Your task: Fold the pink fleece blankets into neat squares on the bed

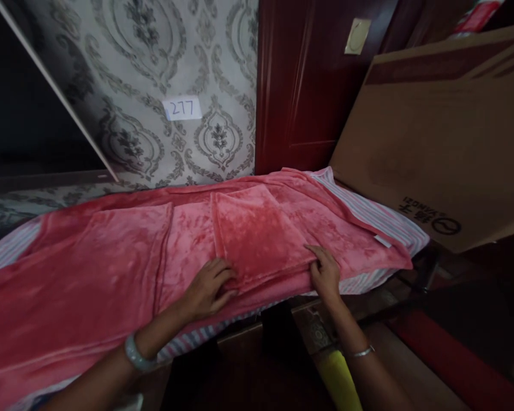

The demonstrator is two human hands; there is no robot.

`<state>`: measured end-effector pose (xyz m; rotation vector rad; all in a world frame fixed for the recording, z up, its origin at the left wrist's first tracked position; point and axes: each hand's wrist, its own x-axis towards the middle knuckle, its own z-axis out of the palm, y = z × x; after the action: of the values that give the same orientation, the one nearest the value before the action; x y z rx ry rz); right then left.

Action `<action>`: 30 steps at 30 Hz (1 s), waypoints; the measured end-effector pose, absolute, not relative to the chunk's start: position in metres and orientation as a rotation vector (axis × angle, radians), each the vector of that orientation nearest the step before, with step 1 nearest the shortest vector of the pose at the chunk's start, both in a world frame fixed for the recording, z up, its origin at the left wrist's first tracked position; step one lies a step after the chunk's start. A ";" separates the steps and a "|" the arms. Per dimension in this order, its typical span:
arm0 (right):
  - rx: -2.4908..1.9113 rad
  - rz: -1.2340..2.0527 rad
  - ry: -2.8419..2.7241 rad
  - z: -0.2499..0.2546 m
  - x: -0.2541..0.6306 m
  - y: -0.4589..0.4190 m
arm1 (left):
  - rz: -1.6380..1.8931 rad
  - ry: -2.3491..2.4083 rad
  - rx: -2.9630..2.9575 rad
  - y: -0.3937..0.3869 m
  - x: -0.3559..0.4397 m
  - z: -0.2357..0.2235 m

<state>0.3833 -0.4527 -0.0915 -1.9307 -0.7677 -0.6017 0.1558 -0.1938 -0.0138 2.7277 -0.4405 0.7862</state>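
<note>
A pink plush blanket (192, 228) lies spread along a low, long surface, with a large folded section (115, 251) at the left. In the middle rests a smaller, darker pink folded square (261, 234); whether it is part of the same blanket I cannot tell. My left hand (209, 285) has its fingers curled on the near left corner of this square, the thumb close beneath. At the near right corner, my right hand (325, 271) pinches the square's edge between thumb and fingers. A white tag (382, 241) shows on the blanket's right part.
Striped cloth (368, 211) shows under the blanket. A large cardboard box (445, 131) leans at the right, beside a dark red door (304, 80). Behind is patterned wallpaper (218, 57) with a paper label (182, 107) reading 277. A dark screen (29, 108) stands left; something yellow (339, 379) is below.
</note>
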 end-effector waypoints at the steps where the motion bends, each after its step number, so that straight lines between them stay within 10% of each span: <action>1: -1.941 -0.606 -0.768 -0.092 0.383 -0.453 | 0.788 -0.397 2.716 -0.197 0.156 -0.014; 21: -1.912 -0.504 -0.888 -0.093 0.390 -0.467 | 0.707 -0.397 2.775 -0.215 0.143 -0.026; 30: -1.925 -0.569 -1.163 -0.009 0.380 -0.427 | 0.559 -0.190 2.632 -0.221 0.145 0.011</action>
<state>0.3804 -0.4273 -0.0092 -1.9249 -1.1630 -0.5686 0.1446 -0.2213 0.0113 2.6319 -0.1896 0.5590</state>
